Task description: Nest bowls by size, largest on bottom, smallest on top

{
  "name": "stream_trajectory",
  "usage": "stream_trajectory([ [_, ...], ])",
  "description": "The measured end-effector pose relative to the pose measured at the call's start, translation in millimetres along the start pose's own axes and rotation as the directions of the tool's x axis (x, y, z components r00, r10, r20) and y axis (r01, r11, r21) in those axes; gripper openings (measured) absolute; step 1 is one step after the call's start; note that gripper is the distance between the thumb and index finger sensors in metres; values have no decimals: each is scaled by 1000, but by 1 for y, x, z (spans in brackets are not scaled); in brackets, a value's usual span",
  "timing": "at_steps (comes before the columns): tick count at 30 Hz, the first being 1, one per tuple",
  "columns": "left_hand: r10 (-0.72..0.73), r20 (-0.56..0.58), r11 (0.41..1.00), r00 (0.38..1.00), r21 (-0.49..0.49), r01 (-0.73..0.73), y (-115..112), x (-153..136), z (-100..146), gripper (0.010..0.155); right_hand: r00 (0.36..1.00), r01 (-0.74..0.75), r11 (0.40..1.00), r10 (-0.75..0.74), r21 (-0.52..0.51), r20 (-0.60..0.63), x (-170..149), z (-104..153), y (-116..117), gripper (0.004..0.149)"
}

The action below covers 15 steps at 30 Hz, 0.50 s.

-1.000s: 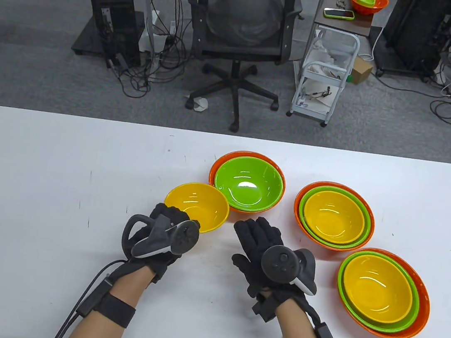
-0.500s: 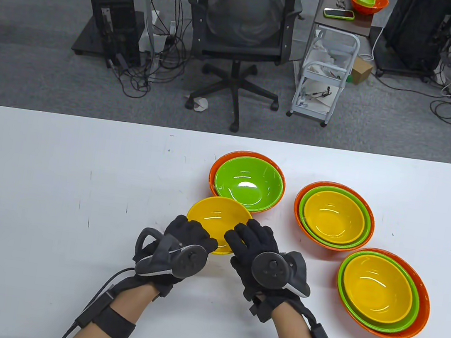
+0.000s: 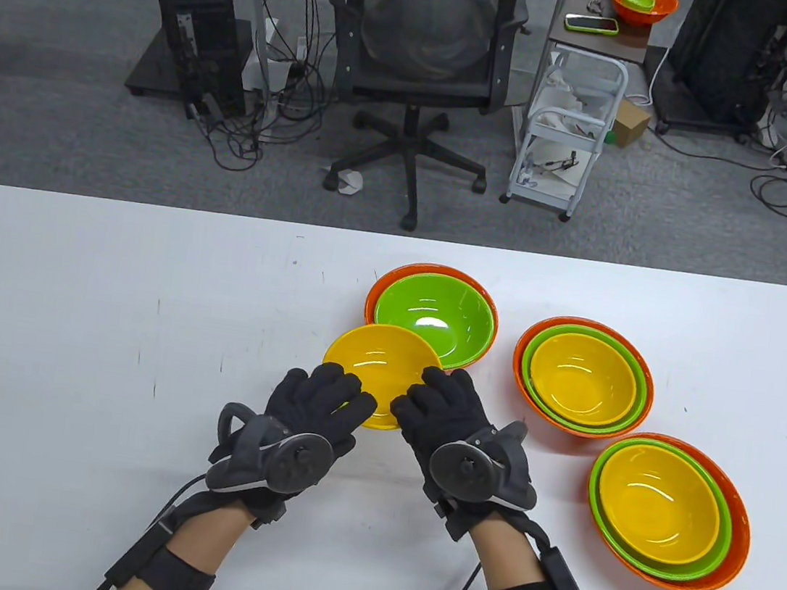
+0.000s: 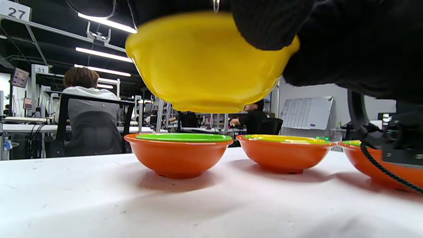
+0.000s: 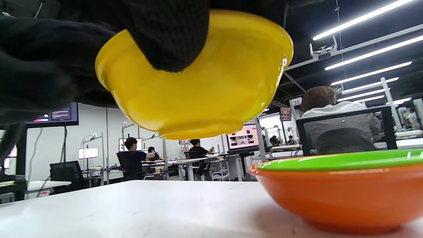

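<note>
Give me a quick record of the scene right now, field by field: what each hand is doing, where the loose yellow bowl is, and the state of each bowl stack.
left hand: holds the yellow bowl's near-left rim
right hand: holds the same bowl's near-right rim
yellow bowl: lifted clear of the table, slightly tilted, beside the unfinished stack
unfinished stack: green bowl nested in orange bowl, no yellow yet
middle stack: orange, green, yellow nested
near-right stack: orange, green, yellow nested
likely next move: set the yellow bowl into the green one
</note>
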State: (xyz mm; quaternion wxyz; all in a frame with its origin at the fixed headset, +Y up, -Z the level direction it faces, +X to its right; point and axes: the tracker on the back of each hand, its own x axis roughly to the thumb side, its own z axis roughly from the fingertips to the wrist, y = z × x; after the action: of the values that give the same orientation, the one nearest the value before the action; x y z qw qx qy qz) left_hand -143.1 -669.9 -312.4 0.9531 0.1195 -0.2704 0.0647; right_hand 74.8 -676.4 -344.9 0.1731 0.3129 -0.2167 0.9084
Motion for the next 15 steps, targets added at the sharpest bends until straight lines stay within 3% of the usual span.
stream_trajectory([
  [7, 57, -94, 998, 994, -5, -58, 9, -31, 32, 65, 996, -70, 997, 68, -28, -58, -8, -37, -1, 40],
  [15, 115, -222, 986, 968, -90, -137, -7, -65, 61, 67, 960, -125, 992, 121, -2, -251, -41, -69, 14, 40],
])
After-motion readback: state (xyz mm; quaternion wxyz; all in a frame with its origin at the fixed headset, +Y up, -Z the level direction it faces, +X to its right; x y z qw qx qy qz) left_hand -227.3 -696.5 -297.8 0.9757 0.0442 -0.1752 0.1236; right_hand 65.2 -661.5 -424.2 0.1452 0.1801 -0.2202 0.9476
